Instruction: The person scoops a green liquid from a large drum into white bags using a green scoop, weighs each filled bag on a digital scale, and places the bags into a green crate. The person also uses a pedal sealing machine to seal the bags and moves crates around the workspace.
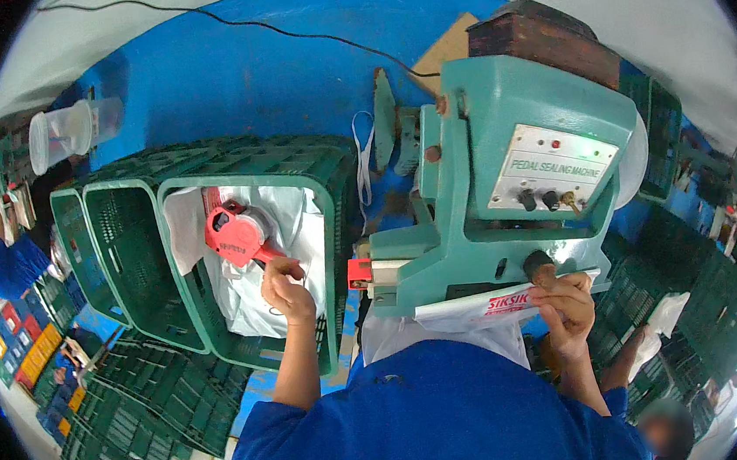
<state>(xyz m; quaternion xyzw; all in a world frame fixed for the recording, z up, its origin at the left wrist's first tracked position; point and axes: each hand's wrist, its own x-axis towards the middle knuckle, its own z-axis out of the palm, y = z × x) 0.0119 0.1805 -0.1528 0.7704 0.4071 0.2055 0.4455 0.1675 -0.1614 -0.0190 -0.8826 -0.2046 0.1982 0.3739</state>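
Observation:
At the left, my left hand (286, 290) has its fingers curled closed around the handle end of a red hand-held tape dispenser (237, 234) with a clear roll. The dispenser is over white plastic bags (298, 227) in a green crate (332, 259) standing on its side. My right hand (565, 305) pinches the right part of a white plastic bag (455, 312) with red print. That bag's top edge runs along the front of a green pedal sealing machine (442, 267), and its lower part hangs behind my blue shirt.
More green crates (138, 250) stand left of the bag crate, others (140, 425) below. A dark brown block (541, 44) sits on the machine. A black cable (307, 34) crosses the blue surface (242, 83). Clear plastic tubs (71, 133) are at far left; another person's arm (623, 365) shows at right.

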